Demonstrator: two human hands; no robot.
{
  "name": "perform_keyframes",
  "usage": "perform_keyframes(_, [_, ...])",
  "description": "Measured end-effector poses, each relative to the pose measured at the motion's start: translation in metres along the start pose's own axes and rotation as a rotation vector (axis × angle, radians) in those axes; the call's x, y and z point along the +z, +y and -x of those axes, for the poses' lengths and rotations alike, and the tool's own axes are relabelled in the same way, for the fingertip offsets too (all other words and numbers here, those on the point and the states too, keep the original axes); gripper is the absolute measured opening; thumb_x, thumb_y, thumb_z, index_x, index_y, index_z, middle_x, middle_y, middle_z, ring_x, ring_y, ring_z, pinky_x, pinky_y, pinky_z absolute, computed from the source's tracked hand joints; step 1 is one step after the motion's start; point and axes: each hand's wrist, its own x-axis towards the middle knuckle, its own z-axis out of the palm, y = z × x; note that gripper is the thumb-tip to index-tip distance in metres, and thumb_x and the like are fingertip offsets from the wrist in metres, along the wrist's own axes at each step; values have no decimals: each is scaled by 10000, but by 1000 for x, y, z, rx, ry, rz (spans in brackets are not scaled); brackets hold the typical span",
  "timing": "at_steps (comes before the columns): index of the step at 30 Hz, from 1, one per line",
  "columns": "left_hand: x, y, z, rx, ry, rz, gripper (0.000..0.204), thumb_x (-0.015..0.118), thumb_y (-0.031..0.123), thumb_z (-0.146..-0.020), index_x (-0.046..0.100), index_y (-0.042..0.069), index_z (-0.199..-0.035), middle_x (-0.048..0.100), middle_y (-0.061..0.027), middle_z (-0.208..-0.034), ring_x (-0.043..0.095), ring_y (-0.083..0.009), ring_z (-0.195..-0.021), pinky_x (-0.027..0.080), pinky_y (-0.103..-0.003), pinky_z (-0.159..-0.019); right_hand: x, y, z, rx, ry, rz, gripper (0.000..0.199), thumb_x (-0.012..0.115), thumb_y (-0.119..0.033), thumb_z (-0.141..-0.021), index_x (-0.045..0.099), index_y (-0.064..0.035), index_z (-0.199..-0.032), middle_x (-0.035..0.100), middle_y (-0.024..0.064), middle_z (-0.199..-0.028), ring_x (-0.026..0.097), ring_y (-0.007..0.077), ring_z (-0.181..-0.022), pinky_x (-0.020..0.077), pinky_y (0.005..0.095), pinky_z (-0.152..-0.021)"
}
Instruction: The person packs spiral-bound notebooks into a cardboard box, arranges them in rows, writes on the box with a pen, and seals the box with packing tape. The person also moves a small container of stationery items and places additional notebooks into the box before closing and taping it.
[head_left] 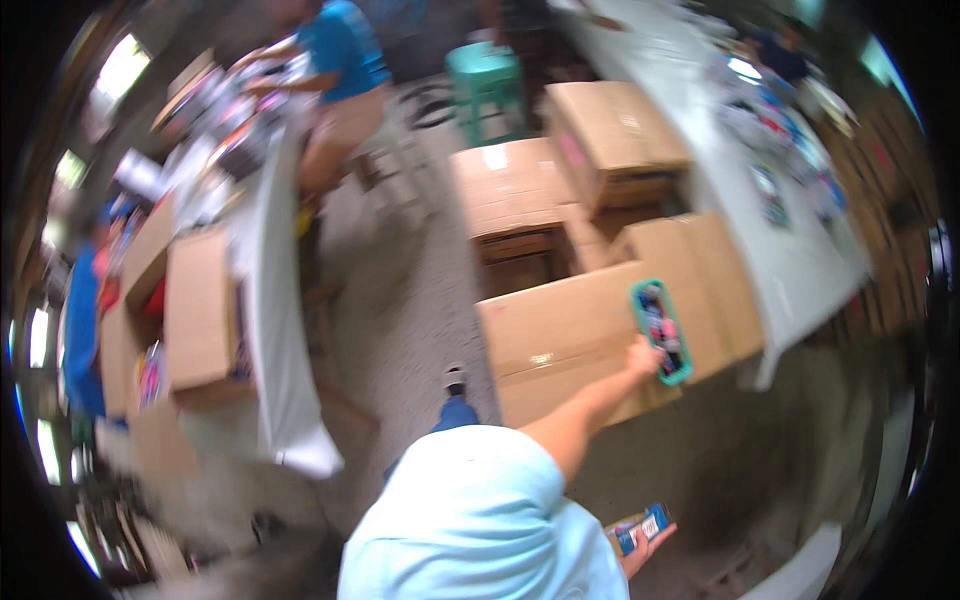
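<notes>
My left hand (646,354) reaches out to the right, its fingers closed at the near left rim of a small green plastic basket (684,374). Small dark, pink and blue items (658,318), too blurred to name, fill the basket. It is over a large brown cardboard box (570,335); whether it rests there I cannot tell. Lower down, beside my body, my right hand (655,546) holds a small flat blue and white box (642,529). Part of that hand's arm is hidden behind my light blue shirt.
More cardboard boxes (620,130) stand ahead, near a green stool (485,85). A white-covered table (800,270) with packages runs along the right. Another covered table (275,330) and open cartons (198,310) stand left, where a person in a blue shirt (345,50) works.
</notes>
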Motion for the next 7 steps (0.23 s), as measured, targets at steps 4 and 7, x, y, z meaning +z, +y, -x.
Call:
perform_keyframes(4, [15, -8, -6, 155, 115, 189, 343, 605, 268, -828, 533, -2, -1026, 602, -274, -969, 561, -437, -972, 449, -483, -858, 14, -47, -5, 18, -143, 125, 784, 513, -89, -777, 167, -183, -1474, 234, 147, -1456, 375, 285, -1216, 458, 371, -867])
perform_keyframes(7, [11, -26, -15, 197, 49, 66, 420, 642, 298, -795, 543, 51, -1120, 600, -257, -1041, 556, -416, -1022, 422, -470, -911, 5, -64, -48, 68, -306, 150, 784, 544, -150, -796, 148, -194, -1471, 171, 109, -1494, 380, 291, -1207, 473, 425, -852])
